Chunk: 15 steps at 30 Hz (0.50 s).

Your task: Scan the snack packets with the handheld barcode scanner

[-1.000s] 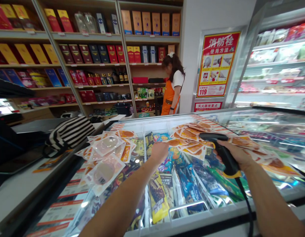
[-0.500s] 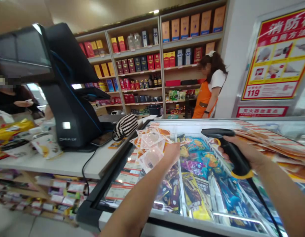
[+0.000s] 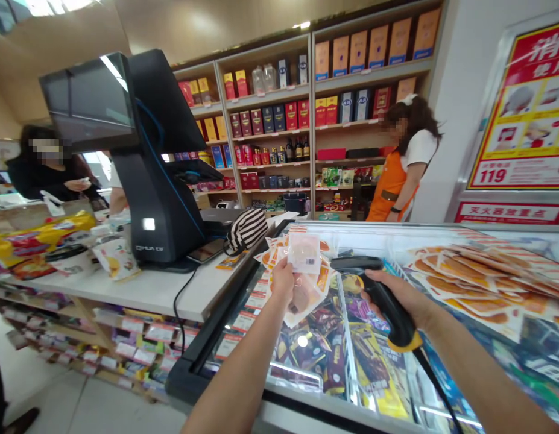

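Glossy clear plastic film wraps the packet (image 3: 303, 265) lifted over the freezer, its paper label matt white. The barcode scanner (image 3: 383, 295) is matt black plastic with a yellow rubbery band near the grip's base. Beneath them, the freezer lid (image 3: 446, 238) is smooth, reflective glass in a pale frame, with shiny foil-like wrappers (image 3: 374, 367) showing through. To the left, the tabletop (image 3: 157, 289) looks smooth white laminate, and the register screen (image 3: 138, 150) is dark matt plastic. A striped cloth pouch (image 3: 246, 229) lies just beside it. Far shelves (image 3: 279, 96) look like pale wood, lined with glossy cardboard boxes.
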Each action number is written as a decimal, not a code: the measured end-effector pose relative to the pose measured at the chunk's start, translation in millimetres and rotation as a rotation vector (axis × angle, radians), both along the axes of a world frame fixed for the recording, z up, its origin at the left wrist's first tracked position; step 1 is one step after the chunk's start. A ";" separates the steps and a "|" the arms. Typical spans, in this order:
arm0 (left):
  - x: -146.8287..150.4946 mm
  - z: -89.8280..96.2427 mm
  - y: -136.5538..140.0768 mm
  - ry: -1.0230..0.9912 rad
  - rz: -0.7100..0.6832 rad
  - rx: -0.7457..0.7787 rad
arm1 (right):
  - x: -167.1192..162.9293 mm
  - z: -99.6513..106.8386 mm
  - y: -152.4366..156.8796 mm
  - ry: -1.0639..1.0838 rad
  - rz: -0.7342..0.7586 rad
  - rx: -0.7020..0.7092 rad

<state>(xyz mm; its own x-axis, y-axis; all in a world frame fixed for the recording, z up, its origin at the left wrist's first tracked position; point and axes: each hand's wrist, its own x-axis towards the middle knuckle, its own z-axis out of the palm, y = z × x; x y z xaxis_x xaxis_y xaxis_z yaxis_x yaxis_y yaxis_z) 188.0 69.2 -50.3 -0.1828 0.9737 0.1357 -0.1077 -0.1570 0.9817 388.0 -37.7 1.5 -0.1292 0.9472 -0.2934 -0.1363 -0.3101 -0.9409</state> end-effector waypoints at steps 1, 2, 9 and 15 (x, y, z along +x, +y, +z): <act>-0.3 0.3 1.0 -0.014 -0.005 -0.004 | -0.3 -1.2 -0.1 -0.002 0.008 -0.008; -0.5 0.6 1.8 -0.020 -0.008 -0.007 | -0.2 -1.9 -0.1 -0.009 0.004 -0.010; -0.3 0.6 4.7 0.089 0.052 0.015 | 0.3 -0.4 0.0 -0.012 0.000 -0.016; -15.1 10.2 -8.9 0.435 0.098 0.126 | 1.8 1.3 0.5 0.032 -0.043 0.000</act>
